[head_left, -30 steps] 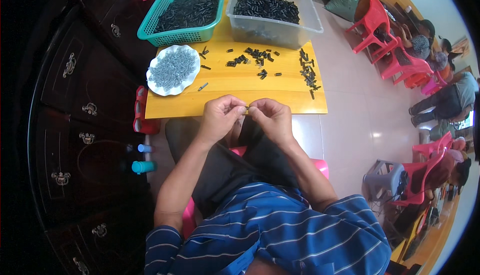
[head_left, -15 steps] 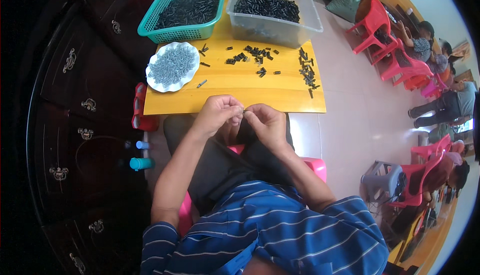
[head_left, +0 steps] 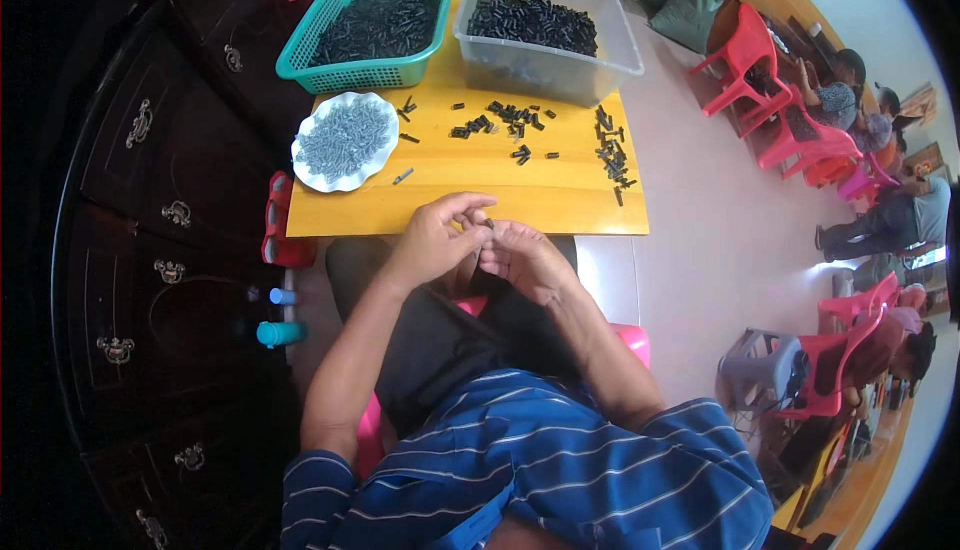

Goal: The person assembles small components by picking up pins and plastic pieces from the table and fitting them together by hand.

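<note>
In the head view, the left hand [head_left: 445,242] and the right hand [head_left: 535,260] meet fingertip to fingertip just off the near edge of the yellow worktop [head_left: 340,215], both pinched on a small dark piece [head_left: 489,223] that is mostly covered by the fingers. The step in hand looks like fine two-handed fingertip work on that piece; the next move seems to call for a light, steady pinch with the hands kept close, though the exact fit is too small to tell. Around them, the worktop is smooth and glossy, with faint plank lines. A white plate [head_left: 345,186] with a wavy rim carries a heap of slim, see-through pieces [head_left: 345,140]. Behind it stands a green basket [head_left: 370,77] of perforated plastic, and beside that a cloudy, see-through tub [head_left: 545,78], both holding many small black pieces. Short, stubby black tubes [head_left: 513,116] lie loose mid-worktop, longer dark pieces [head_left: 613,158] bunch along the right edge, and one greyish stick [head_left: 403,177] lies near the plate.
</note>
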